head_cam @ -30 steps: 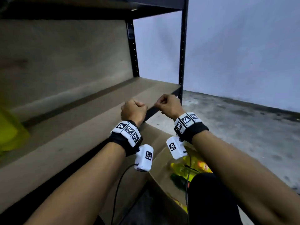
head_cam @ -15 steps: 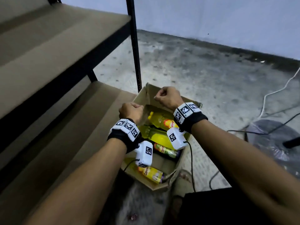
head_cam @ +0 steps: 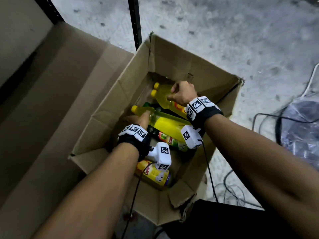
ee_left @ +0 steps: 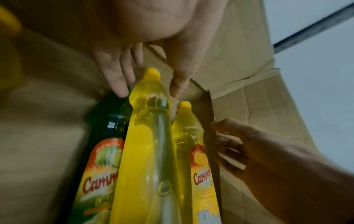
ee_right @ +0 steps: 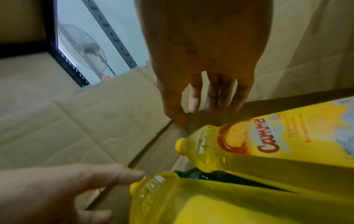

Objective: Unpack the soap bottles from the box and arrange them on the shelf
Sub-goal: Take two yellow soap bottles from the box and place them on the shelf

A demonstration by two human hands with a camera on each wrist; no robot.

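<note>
An open cardboard box (head_cam: pixel 189 66) stands on the floor beside the shelf (head_cam: pixel 51 100). Several soap bottles lie in it, yellow ones and a dark green one (head_cam: pixel 165 138). My left hand (head_cam: pixel 138 119) reaches to the neck of the middle yellow bottle (head_cam: pixel 165 126). In the left wrist view its straight fingers (ee_left: pixel 118 81) and thumb flank that bottle's (ee_left: pixel 145 144) neck without closing on it. My right hand (head_cam: pixel 179 94) hovers over the far yellow bottle (head_cam: pixel 164 100); its fingers (ee_right: pixel 210 98) hang fairly straight above that bottle (ee_right: pixel 249 151) and hold nothing.
A black shelf post (head_cam: pixel 134 23) rises just behind the box's far left corner. Cables (head_cam: pixel 227 190) and a plastic-wrapped object (head_cam: pixel 302 126) lie on the concrete floor to the right. Another yellow bottle (head_cam: pixel 151 173) lies at the box's near end.
The view has tipped down from the shelf to the box. Both hands, fists a second ago, have dropped into the box and uncurled over the yellow bottles.
</note>
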